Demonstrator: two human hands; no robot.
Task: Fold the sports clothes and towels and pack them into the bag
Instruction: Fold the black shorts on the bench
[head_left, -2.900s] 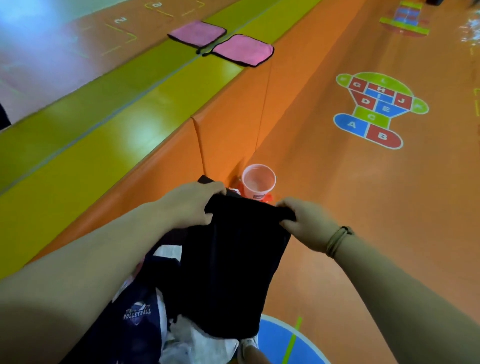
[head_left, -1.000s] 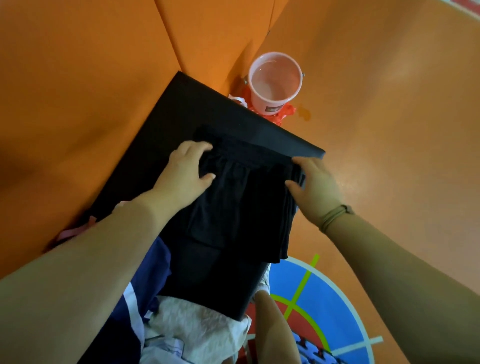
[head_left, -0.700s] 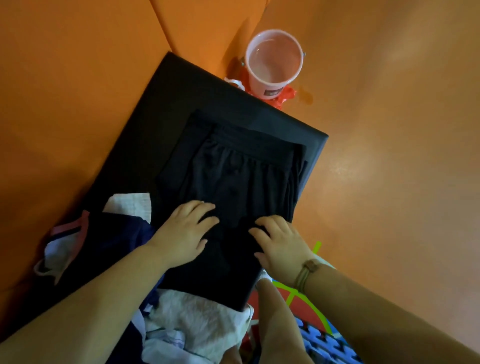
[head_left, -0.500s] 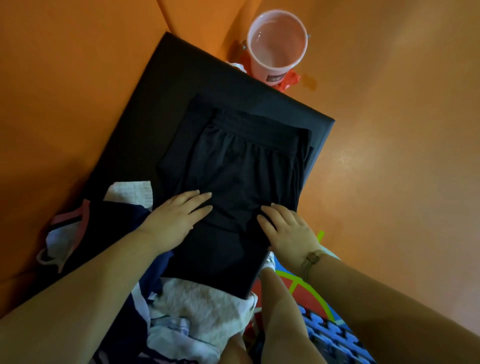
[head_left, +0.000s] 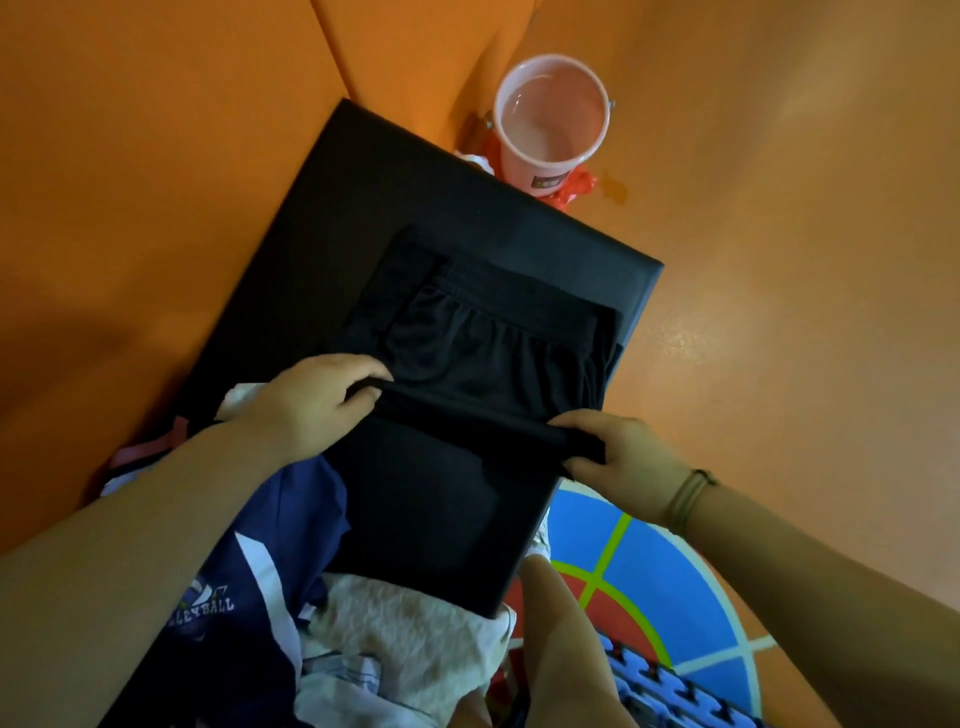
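Black shorts (head_left: 493, 353) lie flat on the black pad (head_left: 467, 208) at frame centre, waistband toward the pink bucket (head_left: 550, 119). Left hand (head_left: 317, 405) and right hand (head_left: 628, 457) each pinch a hem corner, held up taut, likely to fold evenly toward the waistband. The pad's right edge sits close; the navy jersey (head_left: 260, 561) crowds the lower left.

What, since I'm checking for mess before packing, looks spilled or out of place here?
The pink bucket beyond the black pad has crumpled red plastic at its base, with a small darker stain on the orange floor beside it, possibly a spill. The black shorts lie straight on the pad.
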